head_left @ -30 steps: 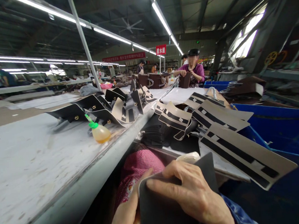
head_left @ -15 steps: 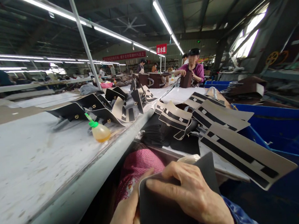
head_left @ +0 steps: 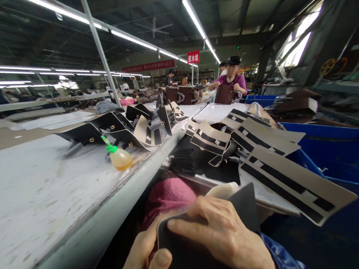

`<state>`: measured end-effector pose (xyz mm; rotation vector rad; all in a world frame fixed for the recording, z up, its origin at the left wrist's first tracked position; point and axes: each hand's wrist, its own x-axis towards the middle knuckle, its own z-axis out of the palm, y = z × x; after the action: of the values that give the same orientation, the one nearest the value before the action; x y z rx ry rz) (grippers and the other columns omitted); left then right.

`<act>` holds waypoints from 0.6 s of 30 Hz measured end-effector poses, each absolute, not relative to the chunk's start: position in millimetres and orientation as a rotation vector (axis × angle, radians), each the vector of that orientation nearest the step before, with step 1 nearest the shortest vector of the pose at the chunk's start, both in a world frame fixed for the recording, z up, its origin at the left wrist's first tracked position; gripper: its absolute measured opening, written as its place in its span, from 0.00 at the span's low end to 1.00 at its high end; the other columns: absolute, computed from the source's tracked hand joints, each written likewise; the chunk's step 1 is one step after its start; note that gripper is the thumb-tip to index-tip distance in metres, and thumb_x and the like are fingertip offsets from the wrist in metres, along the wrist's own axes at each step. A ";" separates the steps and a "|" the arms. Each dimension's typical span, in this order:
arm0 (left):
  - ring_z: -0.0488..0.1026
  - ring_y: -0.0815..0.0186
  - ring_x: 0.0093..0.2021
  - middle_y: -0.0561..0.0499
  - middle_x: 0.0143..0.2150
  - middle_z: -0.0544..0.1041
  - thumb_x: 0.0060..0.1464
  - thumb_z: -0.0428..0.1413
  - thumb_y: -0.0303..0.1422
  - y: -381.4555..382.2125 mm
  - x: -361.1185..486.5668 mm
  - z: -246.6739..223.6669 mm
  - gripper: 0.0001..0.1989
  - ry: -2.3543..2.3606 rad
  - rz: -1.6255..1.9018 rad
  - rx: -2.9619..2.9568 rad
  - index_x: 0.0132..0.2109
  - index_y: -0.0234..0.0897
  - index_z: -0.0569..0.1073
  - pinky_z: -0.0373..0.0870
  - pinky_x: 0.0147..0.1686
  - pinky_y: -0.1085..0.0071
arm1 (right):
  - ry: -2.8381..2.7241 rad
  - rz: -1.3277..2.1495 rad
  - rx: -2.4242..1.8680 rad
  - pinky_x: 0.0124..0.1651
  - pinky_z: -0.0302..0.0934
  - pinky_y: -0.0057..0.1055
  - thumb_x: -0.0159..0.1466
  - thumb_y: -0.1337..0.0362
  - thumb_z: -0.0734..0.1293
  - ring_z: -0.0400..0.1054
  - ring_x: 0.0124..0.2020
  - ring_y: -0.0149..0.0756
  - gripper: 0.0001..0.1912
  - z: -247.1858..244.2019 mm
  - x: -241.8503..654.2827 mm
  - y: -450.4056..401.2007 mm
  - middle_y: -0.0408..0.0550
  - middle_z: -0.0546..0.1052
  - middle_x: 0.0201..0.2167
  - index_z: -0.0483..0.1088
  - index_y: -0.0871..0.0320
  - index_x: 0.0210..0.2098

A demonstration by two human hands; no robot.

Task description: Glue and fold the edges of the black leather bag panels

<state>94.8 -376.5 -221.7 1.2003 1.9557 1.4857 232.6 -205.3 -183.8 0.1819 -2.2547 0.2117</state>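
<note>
A dark, flat panel (head_left: 191,256) with a rounded corner is held low in front of me, over my lap. My left hand (head_left: 143,256) grips its left edge, with the thumb on the front face and the fingers behind. Across its upper part lies my right hand (head_left: 220,232), index fingertip pressed near the top left corner and the other fingers bent over the top edge. What the fingers behind the panel touch is hidden. Beige pieces with black strips (head_left: 298,182) spread to the right, beside a stack of black pieces (head_left: 185,161).
A white table (head_left: 44,185) at left bears a glue bottle with green cap (head_left: 120,157) and black flaps with gold clasps (head_left: 84,134). Blue bins (head_left: 342,148) stand at right. Across the table, a person in purple (head_left: 233,80) handles a brown piece (head_left: 224,94).
Both hands and the panel have shifted slightly left. My left thumb has come onto the panel's front face. The person in purple has moved their hands on the brown piece.
</note>
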 end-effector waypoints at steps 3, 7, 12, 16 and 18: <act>0.77 0.59 0.55 0.47 0.58 0.79 0.61 0.52 0.54 -374.6 89.2 -215.8 0.29 1.981 1.335 1.303 0.63 0.45 0.73 0.73 0.55 0.72 | -2.272 0.237 0.178 0.32 0.60 0.28 0.77 0.65 0.57 0.67 0.31 0.28 0.15 -183.6 231.9 -207.6 0.42 0.73 0.32 0.73 0.54 0.54; 0.77 0.62 0.56 0.48 0.58 0.78 0.63 0.51 0.52 -372.8 87.5 -218.8 0.26 2.005 1.274 1.325 0.63 0.47 0.72 0.71 0.56 0.74 | -2.280 0.248 0.177 0.33 0.61 0.28 0.77 0.65 0.57 0.67 0.32 0.29 0.14 -181.5 231.4 -209.5 0.43 0.73 0.32 0.73 0.55 0.54; 0.78 0.62 0.53 0.48 0.55 0.80 0.64 0.51 0.52 -368.8 89.2 -217.1 0.26 1.990 1.320 1.413 0.61 0.46 0.75 0.72 0.55 0.75 | -2.304 0.261 0.182 0.32 0.60 0.28 0.78 0.64 0.55 0.67 0.30 0.28 0.16 -182.2 230.0 -209.9 0.43 0.73 0.32 0.73 0.55 0.53; 0.79 0.63 0.53 0.50 0.54 0.81 0.64 0.51 0.51 -360.5 91.9 -206.1 0.25 1.958 1.323 1.436 0.60 0.46 0.75 0.72 0.55 0.76 | -2.321 0.271 0.196 0.32 0.59 0.29 0.78 0.64 0.55 0.67 0.30 0.28 0.16 -184.3 229.4 -210.1 0.42 0.72 0.31 0.73 0.56 0.53; 0.79 0.61 0.52 0.48 0.52 0.82 0.64 0.48 0.53 -357.0 94.4 -201.6 0.27 1.910 1.301 1.440 0.59 0.43 0.76 0.73 0.54 0.74 | -2.321 0.277 0.216 0.31 0.59 0.29 0.77 0.65 0.55 0.67 0.30 0.28 0.16 -185.9 228.5 -209.7 0.42 0.72 0.30 0.73 0.56 0.53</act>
<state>94.4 -357.0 -201.6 1.4405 1.9098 1.3008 228.5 -209.7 -185.9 0.2161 -2.3215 0.2767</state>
